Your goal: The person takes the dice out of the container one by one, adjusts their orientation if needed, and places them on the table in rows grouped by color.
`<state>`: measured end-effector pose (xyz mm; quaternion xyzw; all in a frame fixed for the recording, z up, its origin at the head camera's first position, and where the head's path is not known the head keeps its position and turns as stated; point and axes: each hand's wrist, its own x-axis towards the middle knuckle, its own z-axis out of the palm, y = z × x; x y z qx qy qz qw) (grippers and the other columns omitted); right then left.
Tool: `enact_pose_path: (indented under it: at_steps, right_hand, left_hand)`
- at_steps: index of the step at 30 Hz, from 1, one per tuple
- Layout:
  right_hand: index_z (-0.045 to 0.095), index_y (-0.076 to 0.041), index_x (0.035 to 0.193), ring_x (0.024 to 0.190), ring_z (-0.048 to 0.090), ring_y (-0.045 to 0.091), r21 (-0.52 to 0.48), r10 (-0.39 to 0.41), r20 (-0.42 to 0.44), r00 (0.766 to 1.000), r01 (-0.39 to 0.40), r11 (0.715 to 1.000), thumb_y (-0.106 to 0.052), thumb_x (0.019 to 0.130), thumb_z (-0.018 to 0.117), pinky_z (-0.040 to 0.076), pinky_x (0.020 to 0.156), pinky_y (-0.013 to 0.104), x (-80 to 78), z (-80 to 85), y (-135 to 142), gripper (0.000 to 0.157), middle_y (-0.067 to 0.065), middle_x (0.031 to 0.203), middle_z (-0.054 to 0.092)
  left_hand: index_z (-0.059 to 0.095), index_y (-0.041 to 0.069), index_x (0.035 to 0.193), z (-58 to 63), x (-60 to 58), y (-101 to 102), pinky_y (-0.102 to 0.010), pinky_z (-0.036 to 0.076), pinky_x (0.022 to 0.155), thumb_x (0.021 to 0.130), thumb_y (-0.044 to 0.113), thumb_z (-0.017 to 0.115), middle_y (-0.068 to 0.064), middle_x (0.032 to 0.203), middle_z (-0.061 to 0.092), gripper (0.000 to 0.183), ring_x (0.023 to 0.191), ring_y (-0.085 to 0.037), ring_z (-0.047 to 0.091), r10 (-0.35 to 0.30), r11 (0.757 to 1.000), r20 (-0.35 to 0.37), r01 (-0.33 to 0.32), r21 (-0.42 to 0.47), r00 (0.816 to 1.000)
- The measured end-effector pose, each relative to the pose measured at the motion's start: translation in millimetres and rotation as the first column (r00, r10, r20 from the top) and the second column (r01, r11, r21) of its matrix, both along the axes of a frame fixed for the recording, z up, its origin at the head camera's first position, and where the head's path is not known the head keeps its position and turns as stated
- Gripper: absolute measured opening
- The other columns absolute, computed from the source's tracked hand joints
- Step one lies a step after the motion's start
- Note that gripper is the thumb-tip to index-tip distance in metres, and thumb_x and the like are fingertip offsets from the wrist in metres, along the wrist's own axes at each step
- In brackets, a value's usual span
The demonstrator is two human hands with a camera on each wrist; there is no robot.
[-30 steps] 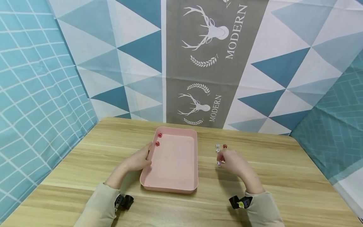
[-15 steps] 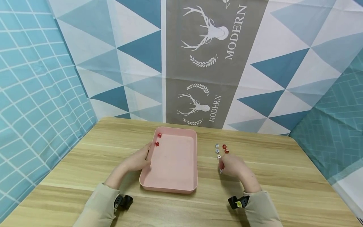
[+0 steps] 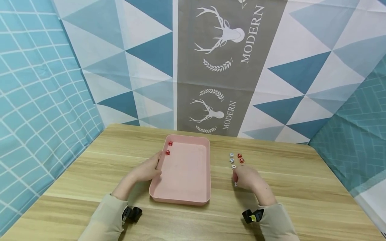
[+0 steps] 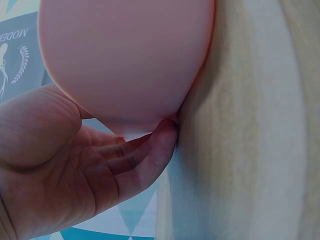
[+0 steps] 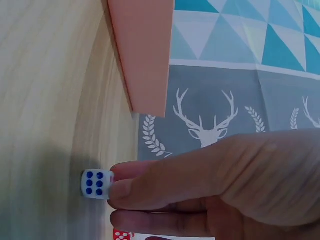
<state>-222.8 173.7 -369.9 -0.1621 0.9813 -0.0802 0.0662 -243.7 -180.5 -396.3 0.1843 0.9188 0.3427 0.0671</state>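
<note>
My left hand (image 3: 148, 168) grips the left wall of a shallow pink tray (image 3: 184, 199), thumb over the rim and fingers outside. In the left wrist view the fingertips of that hand (image 4: 75, 165) reach the tray's lower edge at the tabletop. Two red dice lie inside, a far one (image 3: 170, 143) and a nearer one (image 3: 168, 152). Right of the tray my right hand (image 3: 248, 177) pinches a white die (image 5: 95, 184) at the table between thumb and finger. Beyond it are white dice (image 3: 232, 160) in a row, with red dice (image 3: 242, 160) alongside, one partly hidden by the hand.
The wooden tabletop (image 3: 301, 187) ends at a patterned cloth backdrop (image 3: 208, 110). A blue grid cloth (image 3: 39, 100) hangs at the left and a teal one (image 3: 359, 134) at the right. A strip of table separates the tray from the dice.
My right hand has moved toward the near edge with the white die, uncovering a white die and a red die behind it. The left hand and tray stay put.
</note>
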Motion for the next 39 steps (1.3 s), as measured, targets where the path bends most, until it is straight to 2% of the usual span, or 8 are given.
enact_pose_path:
  at_steps: [4,11,14,18,25,32,39]
  right_hand:
    - [0.062,-0.011,0.074,0.065,0.050,0.013,-0.001,0.007,-0.022,1.000,-0.007,1.000,0.003,0.070,0.064,0.045,0.059,0.031,0.1,2.1,-2,0.015,-0.002,0.073,0.058]
    - [0.062,-0.010,0.078,0.067,0.052,0.013,-0.044,0.022,-0.141,0.990,-0.028,0.999,-0.011,0.078,0.062,0.045,0.061,0.031,-4.4,4.9,-11,0.001,-0.003,0.072,0.057]
    - [0.063,-0.009,0.084,0.068,0.053,0.013,-0.053,0.035,-0.193,0.981,-0.046,0.998,-0.014,0.079,0.060,0.046,0.062,0.032,-7.1,7.0,-20,0.008,-0.002,0.075,0.058]
    - [0.064,-0.010,0.086,0.069,0.052,0.014,-0.062,0.054,-0.246,0.968,-0.071,0.996,-0.016,0.080,0.060,0.045,0.063,0.031,-11.8,6.7,-33,0.010,-0.002,0.077,0.056]
    - [0.066,-0.012,0.086,0.072,0.057,0.014,-0.092,0.066,-0.317,0.946,-0.100,0.991,-0.014,0.078,0.058,0.046,0.062,0.031,-22.3,8.4,-53,0.011,-0.002,0.079,0.060]
    - [0.065,-0.016,0.092,0.069,0.055,0.011,-0.093,0.055,-0.310,0.949,-0.088,0.992,-0.018,0.082,0.057,0.045,0.060,0.030,-35.3,18.6,-77,0.014,-0.006,0.079,0.062]
    - [0.066,-0.013,0.094,0.069,0.053,0.011,-0.131,0.075,-0.265,0.961,-0.113,0.985,-0.018,0.083,0.057,0.045,0.065,0.029,-46.9,27.6,-103,0.015,-0.004,0.080,0.060]
  left_hand:
    - [0.008,-0.012,0.141,1.4,0.6,1,-0.051,0.020,0.108,0.080,-0.003,0.047,-0.030,0.145,0.017,0.073,0.134,-0.039,0.019,-0.004,1.000,-0.002,0.004,0.004,1.000]
    - [0.009,-0.015,0.139,3.9,2.7,1,-0.053,0.021,0.107,0.079,-0.002,0.046,-0.032,0.144,0.018,0.072,0.133,-0.041,0.021,-0.005,1.000,-0.015,0.004,-0.017,1.000]
    - [0.008,-0.016,0.139,5.5,3.8,1,-0.054,0.021,0.106,0.078,-0.002,0.046,-0.034,0.143,0.017,0.072,0.132,-0.043,0.020,-0.015,1.000,-0.020,0.015,0.000,1.000]
    - [0.008,-0.014,0.140,5.8,2.7,1,-0.053,0.021,0.107,0.079,-0.003,0.047,-0.032,0.144,0.018,0.073,0.132,-0.041,0.021,-0.015,1.000,-0.005,0.015,0.019,1.000]
    - [0.010,-0.012,0.140,5.5,1.4,0,-0.052,0.022,0.107,0.079,-0.003,0.050,-0.030,0.144,0.021,0.074,0.132,-0.039,0.023,-0.006,1.000,-0.002,0.006,-0.005,1.000]
    - [0.010,-0.014,0.140,7.1,2.8,0,-0.052,0.022,0.107,0.079,-0.003,0.049,-0.032,0.143,0.021,0.073,0.132,-0.040,0.023,-0.004,1.000,-0.007,0.003,-0.003,1.000]
    - [0.010,-0.012,0.141,6.0,1.8,1,-0.052,0.029,0.103,0.078,-0.003,0.052,-0.031,0.142,0.025,0.075,0.127,-0.038,0.033,0.019,1.000,0.011,-0.019,-0.014,1.000]
